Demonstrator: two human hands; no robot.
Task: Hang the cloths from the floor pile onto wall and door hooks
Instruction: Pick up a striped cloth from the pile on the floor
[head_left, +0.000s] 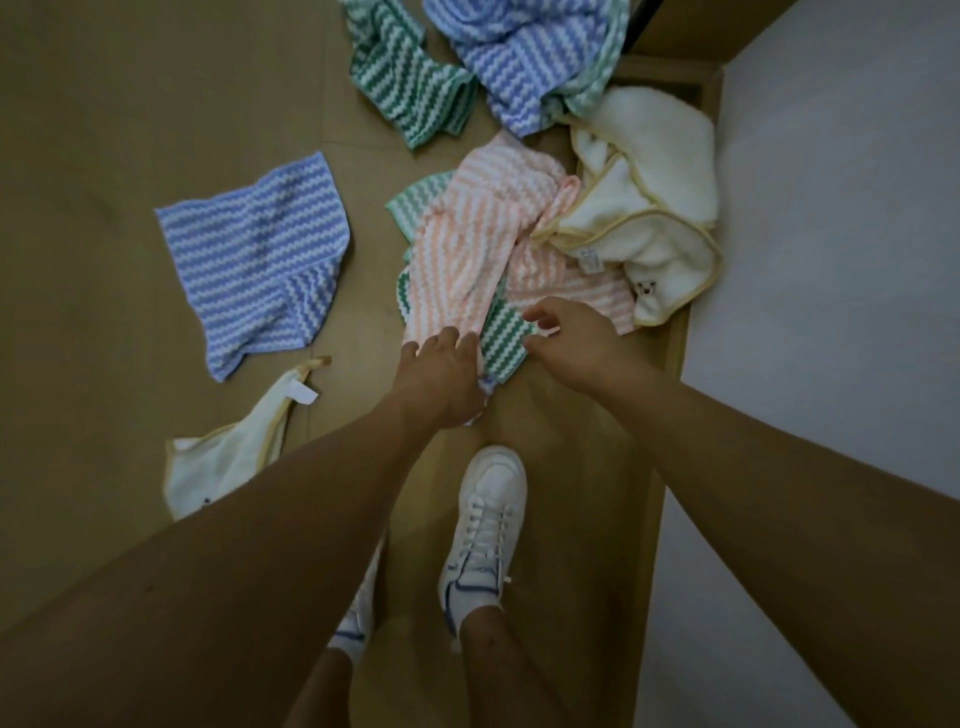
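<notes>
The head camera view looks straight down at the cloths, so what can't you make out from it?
- Hooks: none in the head view; it shows only floor and the foot of the wall.
- Left hand: the back of the hand hides its grip on the cloth beneath.
- Blue striped cloth: cut off by the top edge.
- Cream cloth's label: print too small.

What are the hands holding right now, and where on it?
Both hands are on the green striped cloth: the left hand grips its near left edge, the right hand pinches its right edge.
</notes>
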